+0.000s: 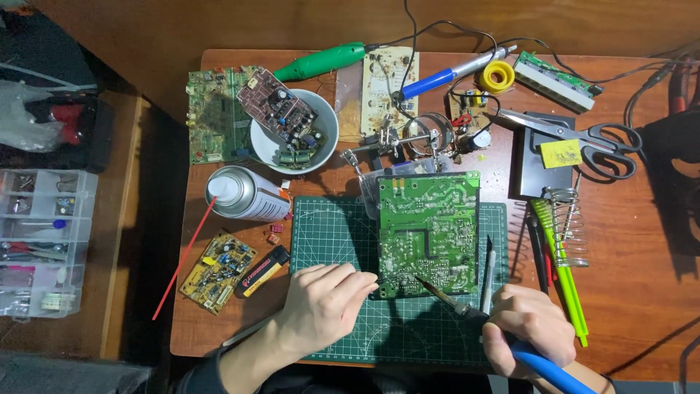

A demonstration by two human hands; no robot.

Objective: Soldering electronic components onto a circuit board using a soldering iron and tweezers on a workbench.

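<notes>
Right hand (526, 321) grip clamped on blue soldering iron (467, 314), tip touching green circuit board's (429, 233) near edge. Left hand (321, 303) pinches thin solder wire (372, 279) at that edge. Board lies on green cutting mat (328, 233); white bowl (294, 131) beyond, far-left.

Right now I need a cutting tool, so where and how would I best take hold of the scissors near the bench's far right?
Take the scissors by the black finger loops, coming from the right: the loops lie at the right end, on bare table, while the shut blades point left toward the small circuit boards. A yellow pad lies against the blades just below the pivot, so lift clear of it.
</notes>
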